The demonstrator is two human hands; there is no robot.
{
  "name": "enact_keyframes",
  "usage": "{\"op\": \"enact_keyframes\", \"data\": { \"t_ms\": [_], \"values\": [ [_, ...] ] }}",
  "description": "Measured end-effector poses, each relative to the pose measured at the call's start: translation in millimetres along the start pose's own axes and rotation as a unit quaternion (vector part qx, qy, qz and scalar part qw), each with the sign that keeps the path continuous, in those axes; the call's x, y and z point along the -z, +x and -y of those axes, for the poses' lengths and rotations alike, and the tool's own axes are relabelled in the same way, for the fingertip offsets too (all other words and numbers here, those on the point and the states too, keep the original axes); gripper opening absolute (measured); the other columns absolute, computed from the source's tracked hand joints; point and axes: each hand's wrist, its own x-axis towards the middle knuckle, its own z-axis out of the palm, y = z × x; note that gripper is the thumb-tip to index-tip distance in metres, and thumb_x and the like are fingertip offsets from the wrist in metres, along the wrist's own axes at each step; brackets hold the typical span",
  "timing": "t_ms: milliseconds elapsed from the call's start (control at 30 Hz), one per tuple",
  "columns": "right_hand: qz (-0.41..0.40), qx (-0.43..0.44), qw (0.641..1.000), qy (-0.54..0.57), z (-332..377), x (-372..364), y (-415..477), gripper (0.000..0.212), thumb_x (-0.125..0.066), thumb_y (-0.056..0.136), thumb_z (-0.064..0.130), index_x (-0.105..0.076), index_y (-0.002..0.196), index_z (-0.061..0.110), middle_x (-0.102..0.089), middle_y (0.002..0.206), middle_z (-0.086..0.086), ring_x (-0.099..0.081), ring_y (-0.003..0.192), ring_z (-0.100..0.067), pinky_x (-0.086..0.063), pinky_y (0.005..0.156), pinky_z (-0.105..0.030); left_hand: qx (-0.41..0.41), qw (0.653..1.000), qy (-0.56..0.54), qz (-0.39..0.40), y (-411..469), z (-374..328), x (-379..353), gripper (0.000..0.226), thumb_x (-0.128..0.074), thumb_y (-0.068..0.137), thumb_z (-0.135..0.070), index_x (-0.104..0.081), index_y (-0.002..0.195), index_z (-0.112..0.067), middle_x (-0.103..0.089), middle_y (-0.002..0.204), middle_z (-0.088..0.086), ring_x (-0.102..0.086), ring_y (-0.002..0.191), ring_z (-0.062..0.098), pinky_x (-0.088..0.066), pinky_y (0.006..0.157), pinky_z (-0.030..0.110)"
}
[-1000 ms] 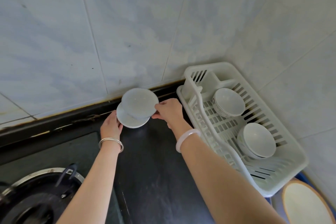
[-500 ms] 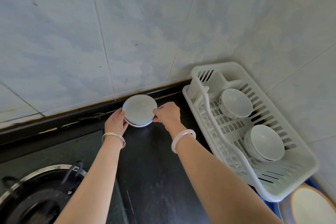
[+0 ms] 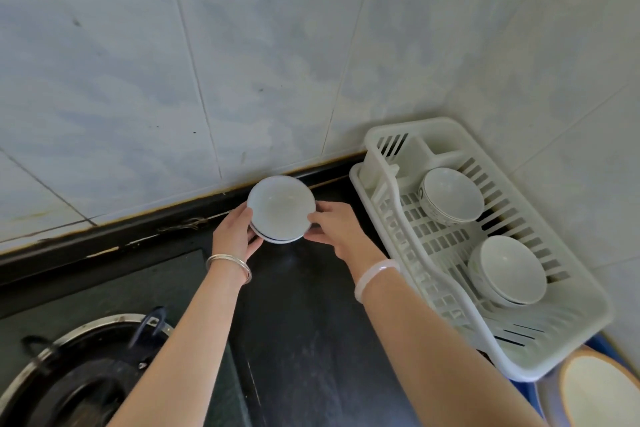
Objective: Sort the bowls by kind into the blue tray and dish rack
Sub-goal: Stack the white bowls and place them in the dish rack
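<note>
A stack of small white shallow bowls [image 3: 281,206] sits at the back of the black counter, against the tiled wall. My left hand [image 3: 235,236] grips its left edge and my right hand [image 3: 334,229] grips its right edge. To the right stands a white plastic dish rack [image 3: 391,218] holding two stacks of deeper white bowls, one at the back [image 3: 452,194] and one nearer [image 3: 510,270]. A strip of the blue tray [image 3: 528,392] shows at the bottom right, with a brown-rimmed bowl [image 3: 599,395] in it.
A gas stove burner [image 3: 79,374] with a metal ring takes up the bottom left. The black counter [image 3: 311,322] runs between the stove and the rack. Tiled walls close the corner behind and to the right.
The upper small bowl, tilted above the lower one a second ago, now rests flat on the stack. Both hands stay on the stack's sides.
</note>
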Motion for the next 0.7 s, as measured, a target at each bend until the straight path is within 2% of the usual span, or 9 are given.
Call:
{"op": "enact_keyframes", "data": {
  "t_ms": [133, 267, 400, 433, 533, 633, 700],
  "values": [
    [-0.038, 0.043, 0.997, 0.051, 14.8, 36.3, -29.7, 0.044, -0.057, 0.089, 0.001, -0.054, 0.132, 0.011, -0.066, 0.104, -0.007, -0.069, 0.086, -0.02, -0.058, 0.069, -0.029, -0.035, 0.997, 0.015, 0.072, -25.5, -13.8, -29.6, 0.016, -0.056, 0.088, -0.017, -0.062, 0.099, -0.027, -0.062, 0.11, 0.003, -0.059, 0.101, 0.023, -0.052, 0.069, 0.029],
    [-0.096, 0.063, 0.99, 0.083, 35.9, 87.8, -60.9, 0.045, -0.059, 0.088, -0.002, -0.054, 0.131, 0.007, -0.066, 0.111, -0.013, -0.07, 0.079, -0.022, -0.06, 0.065, -0.027, -0.032, 0.986, 0.035, 0.157, -52.1, -23.2, -76.3, 0.015, -0.054, 0.089, -0.016, -0.06, 0.097, -0.028, -0.062, 0.101, -0.002, -0.06, 0.094, 0.018, -0.052, 0.072, 0.032],
    [-0.157, 0.077, 0.982, 0.077, 45.3, 138.8, -84.4, 0.04, -0.059, 0.087, -0.002, -0.058, 0.127, 0.004, -0.068, 0.095, -0.008, -0.07, 0.067, -0.021, -0.06, 0.059, -0.024, -0.005, 0.97, 0.071, 0.234, -75.6, -20.8, -126.5, 0.013, -0.052, 0.091, -0.015, -0.059, 0.091, -0.026, -0.061, 0.093, -0.003, -0.061, 0.092, 0.02, -0.05, 0.079, 0.036],
    [-0.166, 0.076, 0.979, 0.085, 44.0, 150.4, -88.1, 0.039, -0.059, 0.087, -0.002, -0.059, 0.126, 0.004, -0.068, 0.092, -0.007, -0.07, 0.065, -0.02, -0.06, 0.059, -0.023, 0.001, 0.965, 0.084, 0.249, -79.7, -18.2, -138.4, 0.012, -0.052, 0.091, -0.015, -0.06, 0.096, -0.023, -0.061, 0.095, -0.002, -0.06, 0.095, 0.021, -0.049, 0.081, 0.036],
    [-0.202, 0.061, 0.971, 0.113, 32.4, 180.1, -93.9, 0.039, -0.059, 0.087, -0.001, -0.058, 0.125, 0.002, -0.067, 0.094, -0.008, -0.069, 0.067, -0.021, -0.059, 0.062, -0.026, 0.019, 0.951, 0.136, 0.277, -88.2, -7.1, -171.4, 0.03, -0.049, 0.092, -0.011, -0.054, 0.122, -0.011, -0.058, 0.109, 0.007, -0.056, 0.1, 0.022, -0.046, 0.085, 0.033],
    [-0.233, 0.043, 0.962, 0.137, 11.7, 200.2, -93.4, 0.039, -0.06, 0.086, -0.002, -0.057, 0.125, -0.001, -0.065, 0.101, -0.012, -0.068, 0.073, -0.024, -0.057, 0.069, -0.03, 0.049, 0.935, 0.189, 0.295, -91.3, 5.4, -197.3, 0.036, -0.044, 0.093, -0.003, -0.048, 0.129, -0.002, -0.055, 0.119, 0.016, -0.051, 0.1, 0.022, -0.043, 0.09, 0.031],
    [-0.246, 0.023, 0.956, 0.157, -2.9, 208.3, -91.1, 0.039, -0.062, 0.086, -0.002, -0.057, 0.125, -0.001, -0.064, 0.107, -0.015, -0.067, 0.077, -0.024, -0.056, 0.071, -0.03, 0.071, 0.921, 0.225, 0.311, -88.6, 13.8, -208.5, 0.037, -0.042, 0.094, 0.001, -0.046, 0.13, 0.001, -0.053, 0.128, 0.02, -0.052, 0.109, 0.026, -0.042, 0.094, 0.031]
  ]
}}
